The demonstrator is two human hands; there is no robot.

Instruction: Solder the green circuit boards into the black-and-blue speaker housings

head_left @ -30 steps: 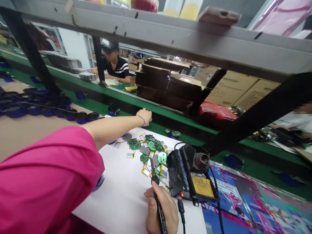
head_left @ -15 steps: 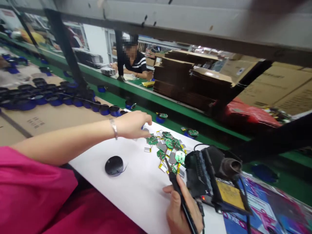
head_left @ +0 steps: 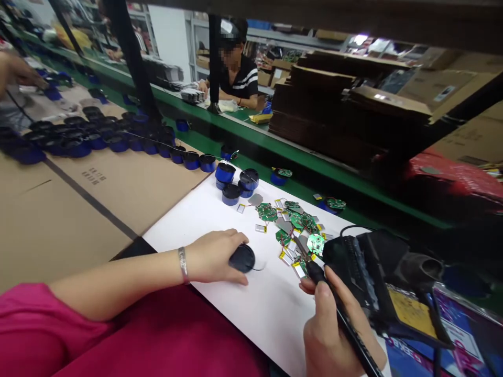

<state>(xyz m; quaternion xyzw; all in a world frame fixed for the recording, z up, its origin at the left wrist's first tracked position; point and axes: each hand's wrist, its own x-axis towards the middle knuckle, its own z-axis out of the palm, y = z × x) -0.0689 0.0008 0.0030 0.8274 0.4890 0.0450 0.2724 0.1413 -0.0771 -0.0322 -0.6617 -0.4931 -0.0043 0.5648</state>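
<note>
My left hand [head_left: 215, 255] is closed round a small black round part [head_left: 242, 258] that lies on the white sheet [head_left: 255, 309] in front of me. My right hand [head_left: 334, 335] grips a black soldering iron [head_left: 340, 319], its tip pointing up toward a heap of green round circuit boards and small silver batteries [head_left: 293, 225]. Three blue-and-black round housings [head_left: 234, 183] stand at the sheet's far left corner.
A black soldering station [head_left: 387, 285] with a yellow sponge sits right of the heap. Rows of blue housings [head_left: 98, 139] cover brown cardboard at left. A green conveyor [head_left: 275, 152] runs behind, with stacked cartons [head_left: 334, 115] and a seated person [head_left: 238, 76] beyond. Another person's hand [head_left: 18, 70] shows far left.
My left hand drew back from the far edge of the sheet and closed on the black round part near me. The view tilted down; the right hand kept the iron.
</note>
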